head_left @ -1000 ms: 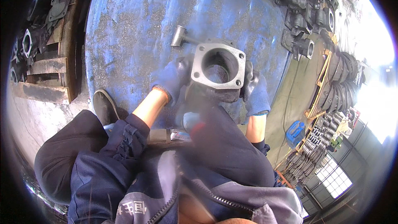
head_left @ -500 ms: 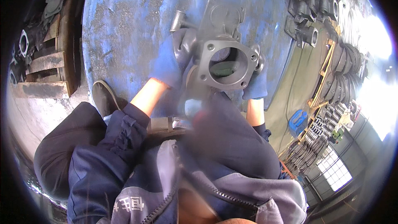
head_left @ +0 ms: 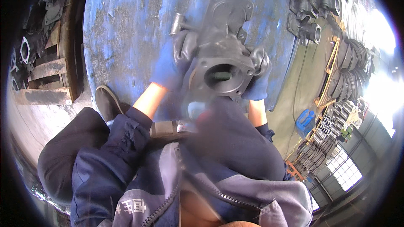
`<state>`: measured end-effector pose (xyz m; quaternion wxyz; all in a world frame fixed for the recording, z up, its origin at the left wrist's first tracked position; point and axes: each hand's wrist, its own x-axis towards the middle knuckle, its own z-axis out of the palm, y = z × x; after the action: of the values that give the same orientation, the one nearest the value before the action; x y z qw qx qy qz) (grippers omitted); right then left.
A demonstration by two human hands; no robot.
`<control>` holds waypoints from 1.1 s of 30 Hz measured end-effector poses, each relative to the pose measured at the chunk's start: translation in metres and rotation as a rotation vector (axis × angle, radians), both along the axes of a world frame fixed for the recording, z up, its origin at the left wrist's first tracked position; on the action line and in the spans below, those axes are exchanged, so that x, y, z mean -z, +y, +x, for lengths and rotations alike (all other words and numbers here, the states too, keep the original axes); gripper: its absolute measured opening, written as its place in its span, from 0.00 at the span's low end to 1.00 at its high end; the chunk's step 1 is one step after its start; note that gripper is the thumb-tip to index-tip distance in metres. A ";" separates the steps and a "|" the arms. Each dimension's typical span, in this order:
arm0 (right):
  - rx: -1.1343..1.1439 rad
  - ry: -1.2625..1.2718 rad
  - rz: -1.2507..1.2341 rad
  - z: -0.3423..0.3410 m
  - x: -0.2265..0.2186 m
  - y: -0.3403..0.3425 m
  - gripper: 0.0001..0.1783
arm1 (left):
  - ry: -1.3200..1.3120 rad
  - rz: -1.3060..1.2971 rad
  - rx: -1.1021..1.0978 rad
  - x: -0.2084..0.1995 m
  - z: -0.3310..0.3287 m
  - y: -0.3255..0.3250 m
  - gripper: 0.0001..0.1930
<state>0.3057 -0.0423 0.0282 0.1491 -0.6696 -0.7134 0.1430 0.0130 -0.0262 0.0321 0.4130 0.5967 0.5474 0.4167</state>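
A grey metal casting [head_left: 225, 44] is held over the blue worktable, its round bore and square bolt flange tilted toward me and a broader flange at its far end. My right hand [head_left: 257, 69], in a blue glove with a dark coated palm, is closed on the near flange's right edge. In the same kind of glove, my left hand [head_left: 181, 52] is closed at the casting's left side. From its fingers sticks out what looks like a hammer [head_left: 177, 24] with a short cylindrical metal head; its handle is mostly hidden by the glove.
The blue, scuffed worktable [head_left: 126, 38] spreads ahead of me. Similar castings [head_left: 309, 31] stand at its far right. On the left, a wooden pallet [head_left: 48, 71] bears more castings. A blue jug [head_left: 305, 122] and stacked metal parts [head_left: 322, 143] are on the right.
The casting has tilted: its near bore, which faced up, now leans toward me and lower, and more of its far flange shows. Both hands keep their hold.
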 end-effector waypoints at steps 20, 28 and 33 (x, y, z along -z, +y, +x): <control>0.459 1.169 -0.154 -0.059 -0.033 0.018 0.07 | -0.406 -0.291 -0.006 -0.025 -0.001 0.015 0.15; 0.247 0.970 -0.332 -0.021 0.005 0.019 0.13 | -0.248 -0.304 0.212 -0.010 -0.013 0.011 0.17; 0.131 0.799 -0.247 0.000 0.032 0.010 0.18 | -0.058 -0.243 0.268 0.005 -0.013 0.006 0.15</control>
<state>0.3057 -0.0327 -0.0037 0.3412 -0.6184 -0.5329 0.4660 0.0001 -0.0197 0.0270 0.5495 0.5977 0.4972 0.3059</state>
